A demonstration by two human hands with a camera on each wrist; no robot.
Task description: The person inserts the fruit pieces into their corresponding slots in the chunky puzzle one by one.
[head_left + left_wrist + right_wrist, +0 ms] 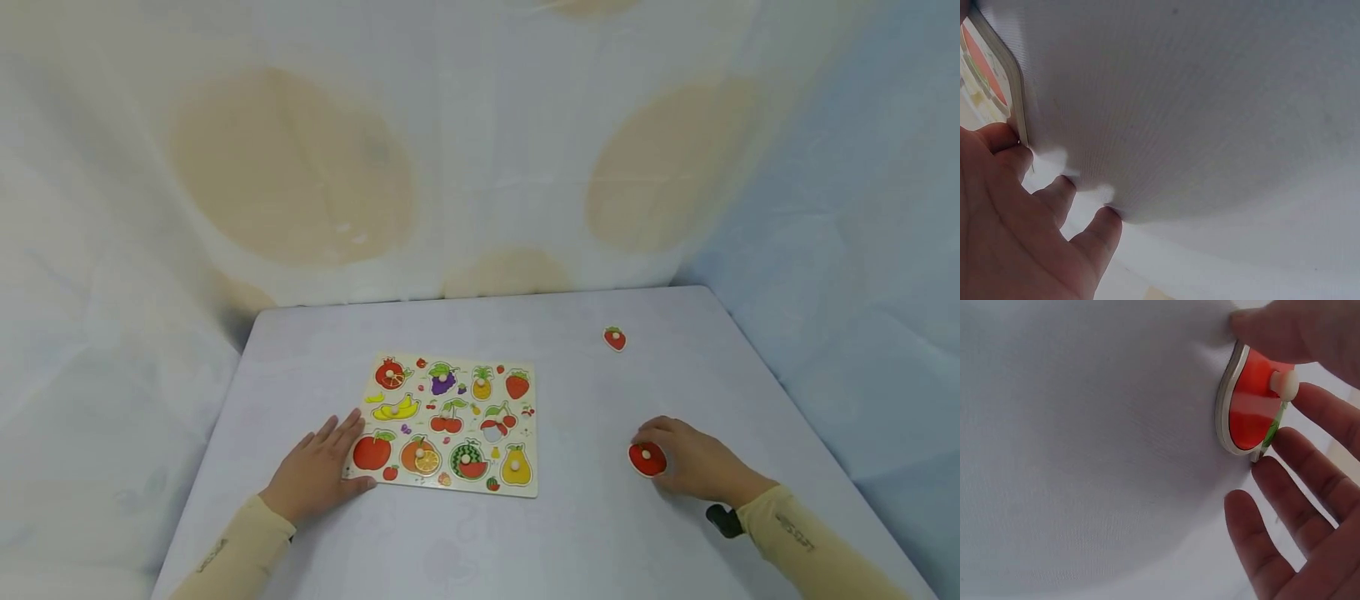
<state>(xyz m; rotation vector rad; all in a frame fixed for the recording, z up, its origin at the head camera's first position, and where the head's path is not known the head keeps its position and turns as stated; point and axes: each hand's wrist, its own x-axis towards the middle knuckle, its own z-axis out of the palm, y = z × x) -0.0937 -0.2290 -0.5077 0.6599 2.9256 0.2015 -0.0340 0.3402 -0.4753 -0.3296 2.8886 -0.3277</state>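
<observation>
A fruit puzzle board (384,479) lies on the left half of the table. My left hand (318,469) rests at its lower left corner, thumb along the near edge and spread fingers against the left side; the left wrist view shows fingertips touching the board's edge (1015,84). To the right of the board, my right hand (693,463) holds a red apple puzzle piece (643,461) by its rim. In the right wrist view the thumb is at one side of the apple piece (1250,403) and fingers at its green leaf. The pale knob faces up.
A small strawberry puzzle piece (615,338) with a knob lies near the far right of the white-covered table (577,550). The board's apple and strawberry pictures show no knobs. Patterned curtains (502,167) hang around the table.
</observation>
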